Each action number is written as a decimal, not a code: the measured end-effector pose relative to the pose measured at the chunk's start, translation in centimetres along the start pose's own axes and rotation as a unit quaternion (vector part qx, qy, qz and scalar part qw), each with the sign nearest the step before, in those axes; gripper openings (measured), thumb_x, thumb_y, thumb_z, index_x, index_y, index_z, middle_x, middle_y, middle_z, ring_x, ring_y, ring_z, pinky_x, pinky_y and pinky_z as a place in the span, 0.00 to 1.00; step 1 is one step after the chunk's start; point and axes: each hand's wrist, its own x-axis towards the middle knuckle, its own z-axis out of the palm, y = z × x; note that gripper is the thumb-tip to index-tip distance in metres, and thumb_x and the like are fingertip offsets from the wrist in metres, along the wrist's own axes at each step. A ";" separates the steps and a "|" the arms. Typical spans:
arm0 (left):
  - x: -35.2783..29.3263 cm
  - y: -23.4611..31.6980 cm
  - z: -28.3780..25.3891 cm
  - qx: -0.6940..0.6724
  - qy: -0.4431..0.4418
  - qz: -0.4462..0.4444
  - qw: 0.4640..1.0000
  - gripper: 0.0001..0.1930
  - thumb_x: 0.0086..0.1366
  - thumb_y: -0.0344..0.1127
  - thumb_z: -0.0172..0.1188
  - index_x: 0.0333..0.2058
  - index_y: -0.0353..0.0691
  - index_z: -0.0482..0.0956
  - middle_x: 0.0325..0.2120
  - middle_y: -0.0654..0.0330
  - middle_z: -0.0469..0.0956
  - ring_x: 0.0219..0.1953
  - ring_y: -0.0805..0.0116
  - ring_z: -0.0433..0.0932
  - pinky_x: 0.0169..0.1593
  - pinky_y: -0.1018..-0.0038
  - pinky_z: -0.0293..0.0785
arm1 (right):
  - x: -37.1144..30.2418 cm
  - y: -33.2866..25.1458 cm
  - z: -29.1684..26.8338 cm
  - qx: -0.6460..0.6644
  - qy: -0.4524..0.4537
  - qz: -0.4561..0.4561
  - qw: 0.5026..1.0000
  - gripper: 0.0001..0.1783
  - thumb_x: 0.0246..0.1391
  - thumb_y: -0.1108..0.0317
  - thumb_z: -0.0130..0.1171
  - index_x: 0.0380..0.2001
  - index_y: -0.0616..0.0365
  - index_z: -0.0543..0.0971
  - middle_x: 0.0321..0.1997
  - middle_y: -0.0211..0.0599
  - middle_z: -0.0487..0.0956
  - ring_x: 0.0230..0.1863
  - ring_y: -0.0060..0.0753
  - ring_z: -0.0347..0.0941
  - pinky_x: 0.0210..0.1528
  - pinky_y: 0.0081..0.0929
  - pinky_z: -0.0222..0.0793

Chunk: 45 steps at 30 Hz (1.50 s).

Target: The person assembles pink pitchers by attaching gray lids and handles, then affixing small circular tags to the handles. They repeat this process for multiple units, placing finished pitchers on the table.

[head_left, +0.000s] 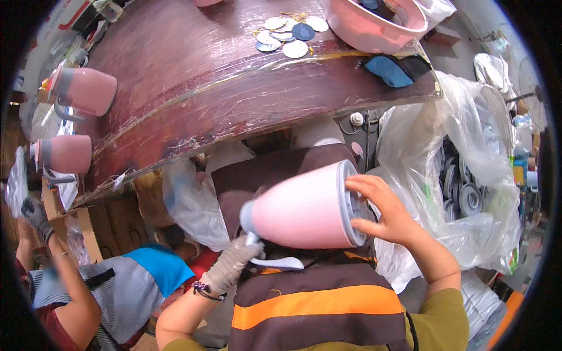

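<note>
Scratched brown tabletop (193, 76) above a pink jug (304, 213).
Gloved left hand (234, 263) grips its handle; bare right hand (380, 210) clasps its base rim.

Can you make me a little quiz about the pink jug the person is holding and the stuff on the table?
1. True or false: the pink jug lies on its side between the two hands.
2. Which hand wears a glove: the left hand or the right hand?
3. How many other pink jugs stand at the left edge of the brown table?

Key: 1 true. 2 the left hand. 3 two, an upper one and a lower one.
</note>
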 end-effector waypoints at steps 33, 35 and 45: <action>-2.6 12.9 6.7 0.335 0.096 0.305 0.886 0.15 0.53 0.34 0.65 0.39 0.37 0.77 0.29 0.57 0.79 0.31 0.71 0.77 0.37 0.74 0.73 | -22.9 34.3 7.8 -0.032 0.185 0.395 0.899 0.31 0.49 0.65 0.55 0.58 0.59 0.66 0.62 0.49 0.67 0.59 0.45 0.67 0.59 0.34 0.63; -2.4 12.9 6.9 0.340 0.086 0.318 0.881 0.15 0.53 0.34 0.65 0.40 0.37 0.77 0.29 0.56 0.79 0.32 0.70 0.78 0.37 0.73 0.73 | -18.3 24.2 4.0 -0.008 0.203 0.322 0.925 0.28 0.50 0.68 0.55 0.56 0.58 0.67 0.62 0.49 0.65 0.61 0.43 0.65 0.61 0.34 0.60; -2.7 11.3 7.8 0.370 0.050 0.402 0.836 0.19 0.54 0.39 0.65 0.43 0.39 0.75 0.29 0.48 0.78 0.32 0.48 0.79 0.35 0.61 0.74 | 0.1 -0.2 2.6 -0.166 0.079 -0.190 0.964 0.45 0.43 0.56 0.68 0.64 0.52 0.60 0.68 0.54 0.57 0.67 0.59 0.54 0.65 0.48 0.52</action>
